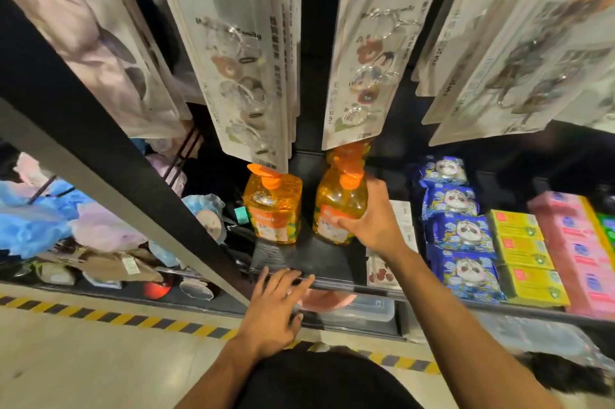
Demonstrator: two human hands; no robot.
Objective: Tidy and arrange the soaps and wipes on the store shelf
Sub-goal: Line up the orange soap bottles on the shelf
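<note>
Right hand (pixel 372 225) curled round an orange soap bottle (pixel 336 205) on the dark shelf (pixel 319 259), second orange bottle (pixel 274 209) just beside it, left hand (pixel 276 308) flat with straight fingers on the shelf's front edge, blue wipes packs (pixel 462 232) and yellow boxes (pixel 525 252) further right

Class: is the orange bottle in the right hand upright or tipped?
Upright: orange bottle stands pump-up, gripped by the right hand.

No legible print on bottles (pixel 273 205), cards (pixel 359 52)
</note>
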